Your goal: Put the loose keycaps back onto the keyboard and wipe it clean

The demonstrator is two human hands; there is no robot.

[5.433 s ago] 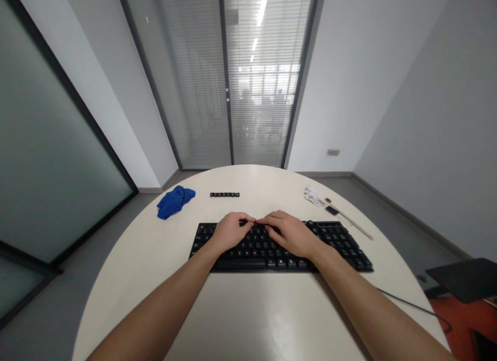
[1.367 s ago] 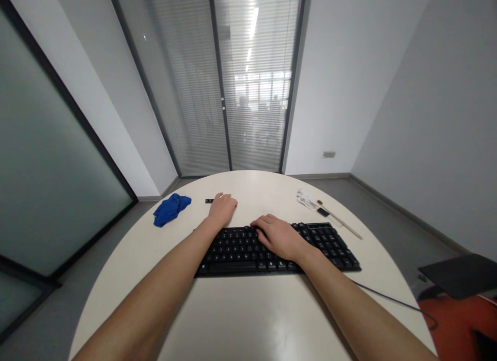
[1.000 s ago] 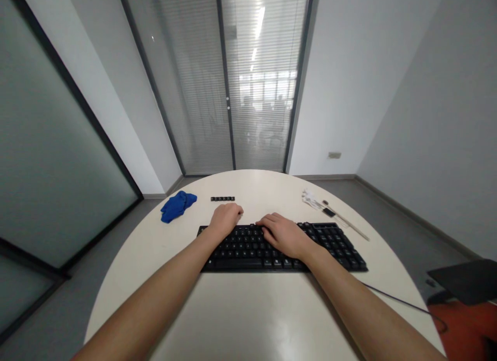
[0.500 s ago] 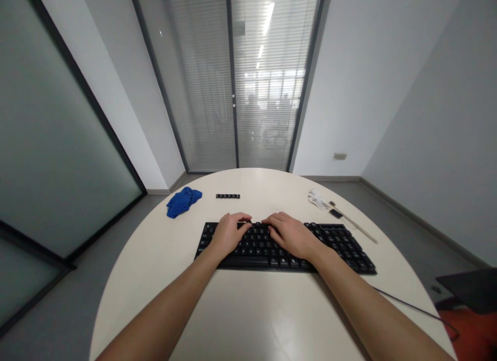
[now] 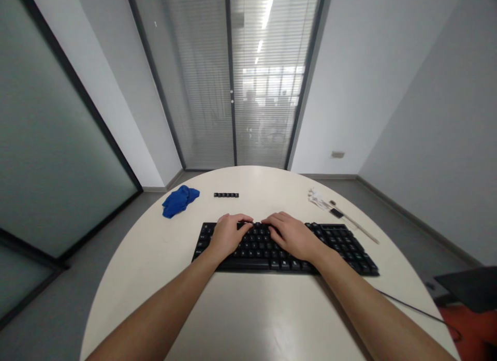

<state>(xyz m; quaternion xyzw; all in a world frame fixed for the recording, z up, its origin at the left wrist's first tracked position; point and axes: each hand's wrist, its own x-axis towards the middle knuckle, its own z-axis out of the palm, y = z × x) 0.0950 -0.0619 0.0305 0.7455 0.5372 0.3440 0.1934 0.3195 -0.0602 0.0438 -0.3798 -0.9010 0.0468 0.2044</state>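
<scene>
The step in hand looks like close fingertip work at the far edge of the keyboard (image 5: 258, 245). To do it well, the left hand (image 5: 228, 235) is best kept to a light pinch, thumb and forefinger squared over one spot, with any push going straight down rather than sideways, so that neighbouring parts are not knocked. The right hand (image 5: 293, 234) serves best as a gentle steadying weight on the keyboard, without crowding the left fingertips or leaning hard.

Beyond and left of the keyboard's left end lies a crumpled blue cloth (image 5: 179, 200); next, beyond the keyboard's left half, is a row of small black keys (image 5: 226, 195), apart from both hands. The keyboard itself lies on the table (image 5: 248, 314) under both hands. The left thumb and forefinger come nearly together at its far edge; whether anything small sits between them, I cannot tell. The right fingertips reach the same edge a little further right, the thumb standing apart, clamped on nothing that shows. Beyond the keyboard's right part lie a white bundle (image 5: 319, 199), a dark block (image 5: 336, 213) and a stick (image 5: 363, 230).
</scene>
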